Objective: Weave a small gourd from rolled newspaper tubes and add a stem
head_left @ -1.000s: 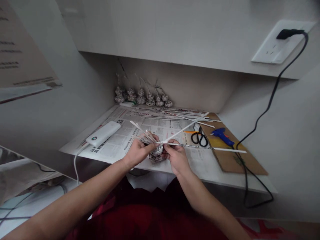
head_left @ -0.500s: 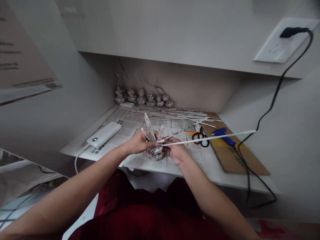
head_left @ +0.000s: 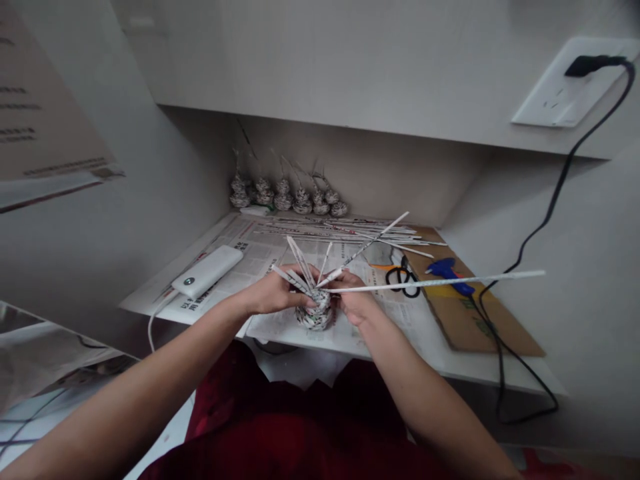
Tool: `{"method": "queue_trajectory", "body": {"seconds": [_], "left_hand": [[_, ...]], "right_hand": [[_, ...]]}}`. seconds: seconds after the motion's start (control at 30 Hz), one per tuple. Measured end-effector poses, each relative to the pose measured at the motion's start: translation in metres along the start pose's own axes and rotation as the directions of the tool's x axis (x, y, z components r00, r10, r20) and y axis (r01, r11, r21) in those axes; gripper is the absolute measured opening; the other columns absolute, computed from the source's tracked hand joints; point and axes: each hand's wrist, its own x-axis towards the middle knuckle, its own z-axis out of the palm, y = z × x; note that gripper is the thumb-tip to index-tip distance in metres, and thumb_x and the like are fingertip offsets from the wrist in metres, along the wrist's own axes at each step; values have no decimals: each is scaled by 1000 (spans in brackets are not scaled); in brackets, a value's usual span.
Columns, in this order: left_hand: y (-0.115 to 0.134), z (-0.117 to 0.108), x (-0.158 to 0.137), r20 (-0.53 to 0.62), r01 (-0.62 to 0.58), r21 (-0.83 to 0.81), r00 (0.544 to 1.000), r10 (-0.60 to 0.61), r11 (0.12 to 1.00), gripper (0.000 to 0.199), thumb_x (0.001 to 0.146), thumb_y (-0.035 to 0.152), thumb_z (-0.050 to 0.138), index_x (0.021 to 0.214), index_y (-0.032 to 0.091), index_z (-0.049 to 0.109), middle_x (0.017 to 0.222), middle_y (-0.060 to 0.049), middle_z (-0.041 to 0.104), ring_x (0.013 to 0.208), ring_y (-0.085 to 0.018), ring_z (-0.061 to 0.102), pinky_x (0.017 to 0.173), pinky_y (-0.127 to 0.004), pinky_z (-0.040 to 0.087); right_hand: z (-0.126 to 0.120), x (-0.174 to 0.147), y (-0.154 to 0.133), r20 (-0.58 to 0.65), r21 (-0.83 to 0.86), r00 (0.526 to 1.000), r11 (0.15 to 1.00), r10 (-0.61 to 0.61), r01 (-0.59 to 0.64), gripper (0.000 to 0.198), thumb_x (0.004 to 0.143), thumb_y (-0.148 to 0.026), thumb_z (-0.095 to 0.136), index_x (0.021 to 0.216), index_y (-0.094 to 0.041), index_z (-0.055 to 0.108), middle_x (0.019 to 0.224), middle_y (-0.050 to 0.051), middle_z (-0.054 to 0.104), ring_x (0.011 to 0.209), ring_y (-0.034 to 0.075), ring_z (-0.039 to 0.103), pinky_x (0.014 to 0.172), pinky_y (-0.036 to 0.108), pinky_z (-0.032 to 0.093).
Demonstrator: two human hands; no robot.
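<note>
Woven paper piece (head_left: 314, 319) held at the near edge of the table (head_left: 465, 363)

The left hand (head_left: 274, 291) is curled around the piece's left side, thumb on its near face. The right hand (head_left: 356, 300) touches the right side, fingers partly bent (their tips are hidden, so I cannot tell whether they pinch anything). The piece stands roughly upright, spokes (head_left: 299, 257) fanning upward and toward the far side; one long strip (head_left: 450, 282) points right, across the scissors (head_left: 401, 281) and glue gun (head_left: 450, 272). Both forearms slant inward from the near corners.
</note>
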Motion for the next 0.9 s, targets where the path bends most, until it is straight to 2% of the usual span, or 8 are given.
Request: {"method": "queue_trajectory", "body": {"seconds": [0.17, 0.43, 0.53, 0.67, 0.73, 0.8, 0.87, 0.9], "left_hand": [[4, -4, 4, 49, -32, 14, 998, 32, 999, 25, 70, 24, 73, 94, 20, 67, 86, -3, 70, 82, -19, 65, 80, -32, 51], [-3, 1, 4, 15, -61, -15, 998, 61, 998, 28, 70, 25, 74, 95, 18, 62, 86, -3, 67, 82, -19, 64, 80, -33, 51], [-8, 2, 1, -13, -53, -29, 999, 53, 998, 29, 70, 27, 74, 94, 18, 59, 84, -2, 64, 80, -18, 62, 78, -33, 51], [-11, 3, -2, -47, -63, -52, 997, 61, 997, 34, 70, 28, 74, 98, 19, 57, 86, -2, 62, 80, -17, 60, 76, -32, 51], [-11, 3, -3, -53, -64, -63, 997, 61, 996, 36, 71, 27, 74, 101, 19, 56, 87, -2, 62, 80, -16, 60, 76, -31, 50], [-11, 4, -4, -51, -65, -78, 997, 61, 995, 37, 71, 26, 74, 103, 18, 55, 87, -2, 62, 79, -15, 60, 75, -30, 50], [-11, 4, -4, -55, -71, -89, 996, 66, 993, 38, 71, 24, 74, 103, 17, 55, 86, -2, 61, 78, -15, 60, 74, -30, 50], [-11, 5, -4, -61, -76, -94, 996, 70, 993, 38, 71, 24, 74, 103, 17, 55, 86, -2, 61, 78, -15, 60, 75, -30, 50]], "right_hand": [[-1, -7, 2, -28, 9, 999, 999, -41, 41, 34, 46, -35, 84, 63, -16, 61, 56, -2, 64, 50, 12, 56, 49, 24, 43], [1, -15, 10, -66, 16, 981, 982, -185, 186, 30, 56, -37, 80, 61, -18, 58, 55, -4, 60, 49, 10, 51, 49, 23, 40], [-2, -18, 11, -47, -125, 960, 955, -276, 268, 30, 65, -43, 75, 64, -18, 58, 54, -4, 56, 48, 9, 47, 46, 21, 37], [-12, -28, 4, -26, -402, 901, 830, -433, 387, 31, 74, -44, 70, 60, -18, 57, 52, -5, 50, 49, 9, 43, 46, 21, 33], [-16, -39, -1, 46, -473, 905, 789, -423, 393, 32, 77, -42, 66, 58, -18, 57, 51, -4, 50, 49, 9, 43, 46, 21, 32], [-17, -53, -4, 189, -517, 929, 772, -319, 370, 28, 81, -40, 63, 62, -19, 63, 55, -2, 57, 50, 10, 47, 47, 22, 34], [-13, -68, -4, 320, -553, 924, 750, -210, 362, 20, 81, -36, 63, 72, -20, 71, 62, 0, 63, 54, 12, 52, 50, 23, 38], [-10, -75, -3, 354, -545, 913, 748, -204, 378, 16, 81, -34, 63, 79, -21, 73, 65, 0, 64, 57, 12, 55, 52, 23, 41]]}}
